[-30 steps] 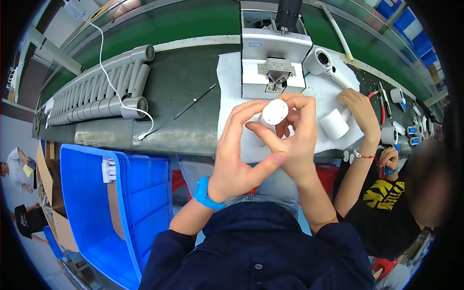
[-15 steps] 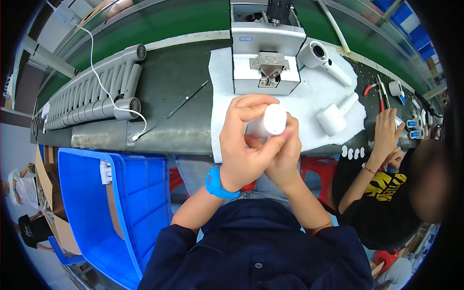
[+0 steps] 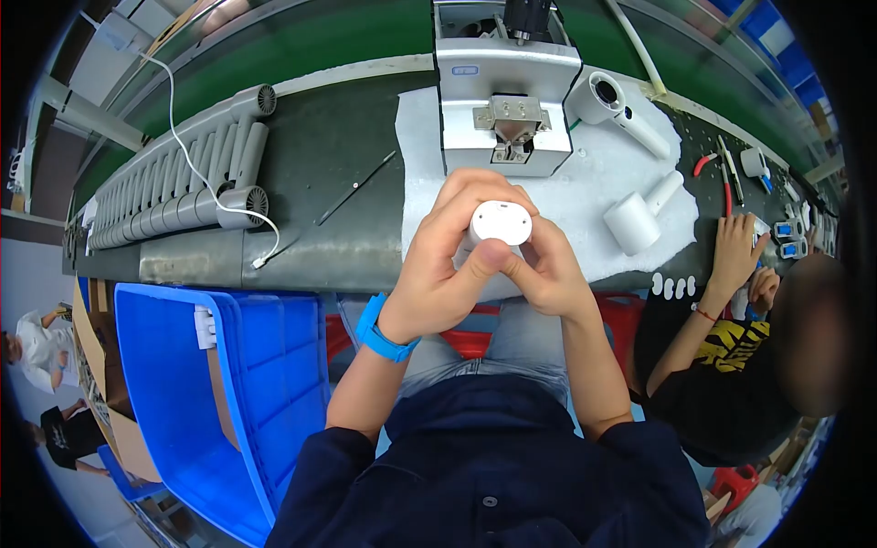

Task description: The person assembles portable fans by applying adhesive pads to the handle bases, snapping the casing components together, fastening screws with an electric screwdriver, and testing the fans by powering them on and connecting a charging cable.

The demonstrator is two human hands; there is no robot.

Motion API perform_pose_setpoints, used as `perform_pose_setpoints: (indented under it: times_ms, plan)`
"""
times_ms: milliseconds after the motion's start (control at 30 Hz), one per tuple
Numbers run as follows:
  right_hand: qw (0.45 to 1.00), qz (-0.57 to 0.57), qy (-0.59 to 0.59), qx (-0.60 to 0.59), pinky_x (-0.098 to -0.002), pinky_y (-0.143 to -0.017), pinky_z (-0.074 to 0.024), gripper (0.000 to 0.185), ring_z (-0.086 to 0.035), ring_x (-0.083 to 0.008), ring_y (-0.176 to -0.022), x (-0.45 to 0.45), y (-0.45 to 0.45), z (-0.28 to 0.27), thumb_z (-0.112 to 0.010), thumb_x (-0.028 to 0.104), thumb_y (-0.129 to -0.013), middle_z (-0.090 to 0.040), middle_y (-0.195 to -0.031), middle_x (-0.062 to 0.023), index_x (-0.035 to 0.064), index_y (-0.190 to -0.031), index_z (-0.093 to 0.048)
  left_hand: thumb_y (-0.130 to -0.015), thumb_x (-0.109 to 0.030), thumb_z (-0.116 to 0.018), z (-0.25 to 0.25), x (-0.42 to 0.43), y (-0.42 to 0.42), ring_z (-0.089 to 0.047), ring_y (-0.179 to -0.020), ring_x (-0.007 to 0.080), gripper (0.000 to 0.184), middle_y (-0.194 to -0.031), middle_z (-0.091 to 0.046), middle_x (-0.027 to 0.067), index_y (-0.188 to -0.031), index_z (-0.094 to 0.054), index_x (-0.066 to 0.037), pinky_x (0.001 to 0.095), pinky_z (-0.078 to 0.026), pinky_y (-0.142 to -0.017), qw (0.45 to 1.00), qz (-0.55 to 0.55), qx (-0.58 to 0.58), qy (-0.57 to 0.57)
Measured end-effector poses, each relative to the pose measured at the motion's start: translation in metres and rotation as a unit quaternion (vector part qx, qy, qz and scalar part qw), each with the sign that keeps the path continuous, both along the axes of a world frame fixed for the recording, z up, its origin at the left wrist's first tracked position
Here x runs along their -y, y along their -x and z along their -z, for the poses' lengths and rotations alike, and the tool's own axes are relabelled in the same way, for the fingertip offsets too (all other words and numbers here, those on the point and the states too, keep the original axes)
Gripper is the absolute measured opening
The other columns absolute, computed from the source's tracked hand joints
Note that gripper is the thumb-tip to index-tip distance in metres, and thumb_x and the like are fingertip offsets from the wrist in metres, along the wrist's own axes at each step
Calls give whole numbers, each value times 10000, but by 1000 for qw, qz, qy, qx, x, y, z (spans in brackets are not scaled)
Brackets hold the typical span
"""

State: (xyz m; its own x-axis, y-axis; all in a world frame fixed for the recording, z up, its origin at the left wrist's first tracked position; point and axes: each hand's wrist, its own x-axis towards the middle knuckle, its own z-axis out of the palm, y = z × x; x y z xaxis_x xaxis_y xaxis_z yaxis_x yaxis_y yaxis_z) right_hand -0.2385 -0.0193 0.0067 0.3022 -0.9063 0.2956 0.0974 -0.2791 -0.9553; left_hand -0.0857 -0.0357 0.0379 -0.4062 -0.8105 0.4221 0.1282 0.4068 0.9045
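Left hand [image 3: 443, 260] and right hand [image 3: 553, 274] are both closed around a white cylindrical part [image 3: 501, 224], its flat end facing up, thumbs meeting at the near edge. The part is held in front of the metal fixture [image 3: 504, 114]. White cloth [image 3: 585, 183] lies beneath the fixture; a white handled piece [image 3: 632, 225] rests on it, right of the hands.
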Motion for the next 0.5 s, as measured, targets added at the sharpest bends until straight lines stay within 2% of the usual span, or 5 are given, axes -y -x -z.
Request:
perform_pose_setpoints:
  times_ms: [100,167,233,367,500]
  plan:
    - [985,-4,-112,132,-326,-894,-369,409,-487,-189,-1001,1,-3,9,-706,74,-750,-547,-1080,-78,4,-1121,-549,-922,-494,-469,4,6,2,-568,-843,147,528,-925,-571,102,-1052,-528,14,335,-448,-848,999,-18,13,48]
    - [986,-2,-95,136,-325,-905,-366,435,-488,-178,-1023,5,-1,18,-717,97,-746,-548,-1111,-79,2,-1134,-545,-917,-494,-484,7,8,6,-569,-801,142,523,-863,-578,85,-1027,-525,16,332,-462,-821,995,-27,35,86]
    - [987,0,-79,139,-324,-915,-363,462,-489,-168,-1044,7,0,29,-729,121,-743,-549,-1142,-80,0,-1146,-541,-905,-512,-498,11,0,17,-564,-717,141,539,-761,-576,65,-990,-517,19,312,-485,-728,995,-90,-50,7]
    - [990,58,-42,125,-308,-901,-376,393,-498,-156,-1025,7,3,36,-681,148,-791,-565,-1114,-87,-5,-1127,-546,-888,-543,-504,14,2,19,-552,-653,137,586,-717,-571,82,-991,-510,34,262,-459,-601,988,-127,-82,-3]
    - [985,98,-64,128,-288,-840,-406,296,-529,-149,-945,5,3,31,-598,152,-862,-599,-1029,-94,-22,-1098,-558,-883,-550,-505,14,3,22,-551,-635,138,594,-706,-571,83,-985,-506,35,256,-453,-583,986,-147,-77,-3]
